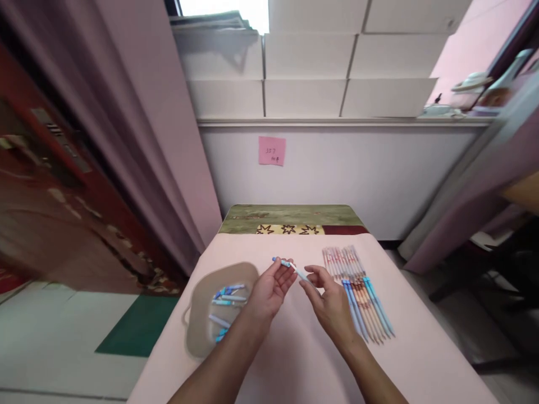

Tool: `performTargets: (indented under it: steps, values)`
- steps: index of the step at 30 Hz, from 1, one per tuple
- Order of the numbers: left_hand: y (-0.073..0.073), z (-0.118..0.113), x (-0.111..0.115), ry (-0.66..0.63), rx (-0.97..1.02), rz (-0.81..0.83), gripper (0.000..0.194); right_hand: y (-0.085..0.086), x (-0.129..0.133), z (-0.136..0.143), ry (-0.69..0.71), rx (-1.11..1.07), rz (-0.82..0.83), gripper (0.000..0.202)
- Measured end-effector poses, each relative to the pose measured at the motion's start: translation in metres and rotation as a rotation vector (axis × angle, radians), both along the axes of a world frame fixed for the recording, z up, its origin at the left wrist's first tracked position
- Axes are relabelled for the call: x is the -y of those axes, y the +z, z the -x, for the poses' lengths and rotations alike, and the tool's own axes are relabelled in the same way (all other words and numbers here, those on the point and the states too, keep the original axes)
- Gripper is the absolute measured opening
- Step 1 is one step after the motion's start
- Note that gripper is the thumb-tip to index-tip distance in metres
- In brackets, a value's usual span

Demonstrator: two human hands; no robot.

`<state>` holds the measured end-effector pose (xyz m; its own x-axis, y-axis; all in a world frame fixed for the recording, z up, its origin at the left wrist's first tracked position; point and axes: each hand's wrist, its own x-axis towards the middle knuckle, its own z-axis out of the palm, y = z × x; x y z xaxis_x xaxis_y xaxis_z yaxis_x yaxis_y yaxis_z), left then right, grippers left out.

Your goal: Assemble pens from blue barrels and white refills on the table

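In the head view, with the hands as the clock's centre and twelve o'clock toward the wall, both hands meet over the surface (290, 359). The left hand (267, 292), palm turned up, has its grip pinching a small blue pen piece (281, 262) between thumb and fingers. The right hand (330, 303) has its grip pinching a pale blue pen barrel (301, 274), whose white end points to ten o'clock and lies at the blue piece; whether the two are joined I cannot tell.

At eight o'clock, beside the left forearm, a beige tray (197, 308) holds loose blue and pale pen parts (229, 298). At three o'clock a row of pale pens with reddish markings (343, 261) lies side by side, blurred; at four o'clock, just below it, lies a second row of blue and tan pens (362, 308).

At twelve o'clock a patterned green cover (295, 214) shows at the far end, and beyond it a pink note (272, 151) sticks to the white wall.
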<state>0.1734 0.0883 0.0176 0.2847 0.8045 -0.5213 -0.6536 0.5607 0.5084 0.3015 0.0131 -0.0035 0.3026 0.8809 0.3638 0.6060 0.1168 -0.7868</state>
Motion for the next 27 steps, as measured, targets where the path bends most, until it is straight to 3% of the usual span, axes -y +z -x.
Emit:
performTargets:
  steps: [7,14,18,23,27]
  values:
    - [0.001,-0.065,0.002,-0.047,-0.051,-0.021,0.007,0.001,0.011,-0.054,-0.127,0.094,0.032,0.012]
    - [-0.012,-0.101,0.008,-0.058,-0.143,-0.163,0.007,0.001,0.012,-0.083,-0.178,0.222,0.014,0.016]
    - [-0.019,-0.108,0.005,-0.012,-0.193,-0.187,0.007,-0.004,0.004,-0.086,-0.144,0.234,-0.016,0.02]
    - [-0.021,-0.097,0.001,0.015,-0.184,-0.185,0.009,-0.008,0.001,-0.076,-0.1,0.112,-0.014,0.024]
    - [-0.016,-0.082,0.005,0.014,-0.178,-0.196,0.014,-0.003,0.006,-0.064,-0.104,-0.004,-0.007,0.009]
